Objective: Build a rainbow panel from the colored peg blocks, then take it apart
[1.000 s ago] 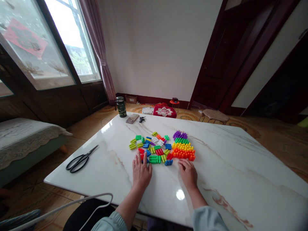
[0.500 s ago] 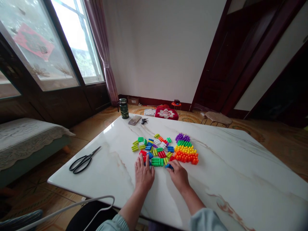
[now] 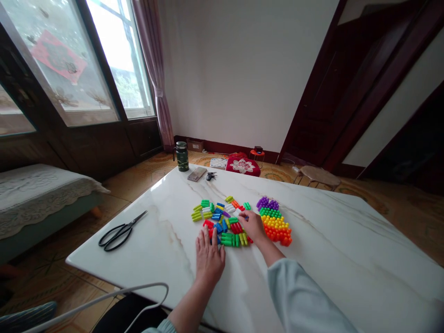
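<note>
On the white marble table (image 3: 333,259) lies a loose pile of coloured plastic peg pieces (image 3: 222,217). Right of it sits an assembled block of pegs in purple, green, yellow and orange rows (image 3: 275,224). My left hand (image 3: 209,259) lies flat on the table with fingers stretched out, its tips at the red and blue pieces on the pile's near edge. My right hand (image 3: 255,226) reaches into the pile between the loose pieces and the block. Its fingers are curled, with a blue piece at the fingertips.
Black scissors (image 3: 120,231) lie at the table's left edge. A green bottle (image 3: 181,156), a phone (image 3: 197,174) and keys (image 3: 210,175) sit at the far corner. A white cable (image 3: 104,300) curves below the near edge. A bed (image 3: 34,194) stands to the left.
My right hand went from the table in front of the block to a blue piece at the pile's near edge, then forward into the pile. The left hand stayed flat.
</note>
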